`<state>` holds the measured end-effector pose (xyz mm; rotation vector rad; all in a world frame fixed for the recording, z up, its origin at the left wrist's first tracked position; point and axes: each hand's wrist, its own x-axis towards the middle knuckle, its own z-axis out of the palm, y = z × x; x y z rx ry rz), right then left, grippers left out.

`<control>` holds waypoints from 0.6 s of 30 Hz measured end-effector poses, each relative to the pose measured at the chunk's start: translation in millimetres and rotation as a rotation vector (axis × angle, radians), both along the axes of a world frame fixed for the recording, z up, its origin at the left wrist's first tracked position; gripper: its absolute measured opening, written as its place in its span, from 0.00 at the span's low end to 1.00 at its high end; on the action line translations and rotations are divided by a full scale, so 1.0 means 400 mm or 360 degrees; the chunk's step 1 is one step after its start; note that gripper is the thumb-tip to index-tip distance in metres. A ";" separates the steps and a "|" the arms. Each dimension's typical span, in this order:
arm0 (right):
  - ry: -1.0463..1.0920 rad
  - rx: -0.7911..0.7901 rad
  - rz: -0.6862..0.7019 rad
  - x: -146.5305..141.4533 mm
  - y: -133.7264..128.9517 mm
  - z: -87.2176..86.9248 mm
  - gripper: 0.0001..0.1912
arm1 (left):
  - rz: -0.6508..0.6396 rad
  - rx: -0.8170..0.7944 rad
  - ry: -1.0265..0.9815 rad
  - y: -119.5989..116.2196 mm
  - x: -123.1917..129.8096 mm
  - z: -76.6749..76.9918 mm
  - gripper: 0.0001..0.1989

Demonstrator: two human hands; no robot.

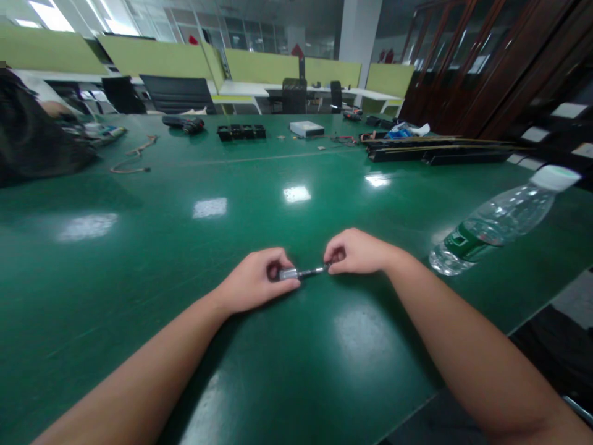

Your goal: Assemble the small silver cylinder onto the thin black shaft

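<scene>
A slim tool [301, 273], screwdriver-like, lies level just above or on the tabletop [162, 247], between the two hands; its stout handle looks clear and greyish, its narrow shaft dark with a bright metallic end pointing right. The left hand [254, 278] has its grip closed around the handle, thumb along the near side. The right hand [356, 252] has its grip pinched on a small dark piece [327, 266] at the shaft's end, too tiny to make out. The tabletop is smooth, glossy green, faintly scratched and streaked with light reflections. A ribbed, clear plastic bottle [491, 228] with white cap and green label stands to the right. Farther back sit a row of black blocks [241, 132], a flat pale box [306, 128], long black rails [435, 151] and a thin cable [134, 154]. Beyond are yellow-green partitions [160, 59], a padded black chair [178, 93] and polished dark-wood cabinets [454, 62] with glazed doors.
</scene>
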<state>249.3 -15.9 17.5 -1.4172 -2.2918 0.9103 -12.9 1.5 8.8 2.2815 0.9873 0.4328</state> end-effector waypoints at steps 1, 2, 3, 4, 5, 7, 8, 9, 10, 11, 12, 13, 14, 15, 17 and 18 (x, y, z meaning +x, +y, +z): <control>0.0005 -0.0003 0.0016 0.000 0.000 0.000 0.09 | 0.0000 0.0000 -0.0004 0.000 0.000 -0.001 0.14; 0.0010 -0.0011 0.0033 0.000 0.000 0.000 0.10 | -0.0003 0.0000 -0.0011 0.000 0.000 -0.001 0.14; 0.0017 -0.0020 0.0050 0.000 0.000 0.000 0.10 | -0.0007 -0.0002 -0.0017 0.001 0.001 -0.002 0.14; 0.0029 -0.0026 0.0066 0.000 0.000 0.000 0.10 | -0.0009 -0.0005 -0.0021 0.001 0.001 -0.003 0.14; 0.0044 -0.0027 0.0081 -0.001 0.000 -0.001 0.10 | -0.0009 -0.0009 -0.0024 0.001 0.001 -0.004 0.14; 0.0074 -0.0006 0.0102 -0.004 0.001 -0.006 0.11 | -0.0011 -0.0018 -0.0015 0.001 0.001 -0.005 0.14; 0.0085 0.0018 0.0112 -0.008 0.002 -0.010 0.10 | -0.0009 -0.0018 -0.0010 0.001 0.000 -0.006 0.14; 0.0095 0.0048 0.0122 -0.014 0.002 -0.014 0.10 | -0.0007 -0.0016 -0.0007 0.001 0.000 -0.006 0.14; 0.0106 0.0082 0.0128 -0.022 0.002 -0.020 0.10 | -0.0006 -0.0012 -0.0004 0.002 0.000 -0.007 0.15; 0.0121 0.0121 0.0132 -0.032 0.001 -0.026 0.10 | -0.0006 -0.0008 -0.0001 0.002 0.000 -0.007 0.15; 0.0141 0.0162 0.0133 -0.043 0.000 -0.032 0.10 | -0.0004 -0.0003 0.0000 0.002 0.000 -0.008 0.15; 0.0165 0.0208 0.0122 -0.055 -0.002 -0.037 0.10 | -0.0005 0.0004 -0.0001 0.003 0.001 -0.009 0.15; 0.0183 0.0260 0.0120 -0.067 -0.004 -0.042 0.10 | -0.0011 0.0010 0.0001 0.003 0.002 -0.010 0.15; 0.0192 0.0300 0.0128 -0.078 -0.006 -0.046 0.10 | -0.0018 0.0019 0.0004 0.003 0.002 -0.011 0.14; 0.0191 0.0343 0.0118 -0.092 -0.008 -0.051 0.10 | -0.0027 0.0042 0.0014 0.003 0.004 -0.012 0.14; 0.0195 0.0342 0.0111 -0.096 -0.009 -0.052 0.10 | -0.0029 0.0054 0.0022 0.003 0.005 -0.012 0.14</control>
